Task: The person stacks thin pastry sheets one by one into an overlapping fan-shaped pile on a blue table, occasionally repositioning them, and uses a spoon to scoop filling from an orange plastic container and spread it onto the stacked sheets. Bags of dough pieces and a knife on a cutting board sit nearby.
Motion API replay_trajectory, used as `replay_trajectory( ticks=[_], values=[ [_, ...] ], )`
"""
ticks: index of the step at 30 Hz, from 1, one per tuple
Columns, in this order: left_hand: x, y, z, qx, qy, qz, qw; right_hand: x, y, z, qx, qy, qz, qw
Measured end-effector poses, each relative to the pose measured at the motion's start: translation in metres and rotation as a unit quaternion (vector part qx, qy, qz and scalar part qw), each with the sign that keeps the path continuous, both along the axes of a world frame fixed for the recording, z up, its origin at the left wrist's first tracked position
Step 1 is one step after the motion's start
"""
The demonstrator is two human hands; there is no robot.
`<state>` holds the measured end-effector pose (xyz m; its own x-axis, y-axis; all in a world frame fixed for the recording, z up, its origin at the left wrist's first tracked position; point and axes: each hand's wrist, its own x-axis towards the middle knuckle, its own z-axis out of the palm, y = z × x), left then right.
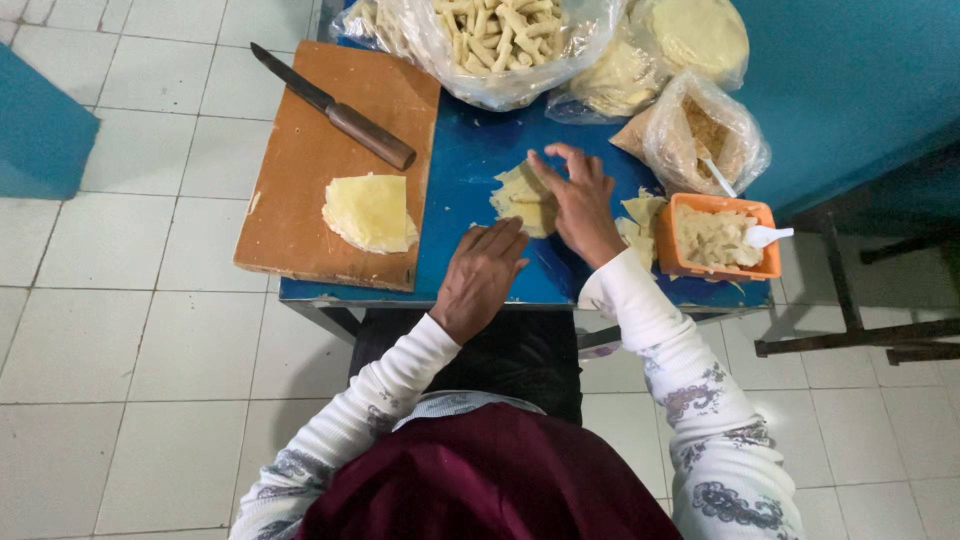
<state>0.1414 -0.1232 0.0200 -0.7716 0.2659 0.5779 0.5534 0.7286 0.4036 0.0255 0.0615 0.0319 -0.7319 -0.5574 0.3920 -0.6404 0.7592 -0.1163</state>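
A pale yellow pastry wrapper (520,192) lies on the blue table (470,150). My right hand (580,200) rests on its right side, fingers spread and pinching at its top edge. My left hand (482,275) lies flat on the table just below the wrapper, fingertips touching its lower edge. More cut wrappers (640,215) lie under my right wrist. An orange tub of filling (718,238) with a white spoon (765,236) stands to the right.
A wooden cutting board (320,200) on the left carries a wrapper stack (372,212) and a knife (335,108). At the back sit a bag of rolled sticks (500,40), bagged round wrappers (690,35) and a bag of crumbs (700,135). White tiled floor surrounds the table.
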Motion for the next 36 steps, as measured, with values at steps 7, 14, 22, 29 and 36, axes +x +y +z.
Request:
replay_trajectory(
  ticks=[7, 14, 22, 29, 36],
  values=[
    [0.001, 0.004, 0.003, -0.005, -0.004, 0.007, 1.000, 0.004, -0.002, 0.004, -0.048, -0.037, 0.049, 0.997],
    [0.000, 0.003, 0.005, -0.021, 0.001, 0.014, 1.000, -0.017, -0.002, 0.034, -0.154, -0.220, 0.034, 0.963],
    [0.001, 0.001, 0.003, -0.017, 0.002, 0.016, 1.000, -0.086, -0.016, 0.135, -0.492, -0.287, 0.178, 0.803],
    [0.001, 0.003, 0.001, -0.008, -0.005, 0.014, 1.000, -0.076, 0.086, 0.154, -0.286, -0.159, 0.060, 0.943],
    [0.002, 0.001, 0.001, -0.021, 0.005, 0.016, 1.000, -0.044, 0.174, 0.115, 0.062, -0.122, -0.266, 0.954]
  ],
)
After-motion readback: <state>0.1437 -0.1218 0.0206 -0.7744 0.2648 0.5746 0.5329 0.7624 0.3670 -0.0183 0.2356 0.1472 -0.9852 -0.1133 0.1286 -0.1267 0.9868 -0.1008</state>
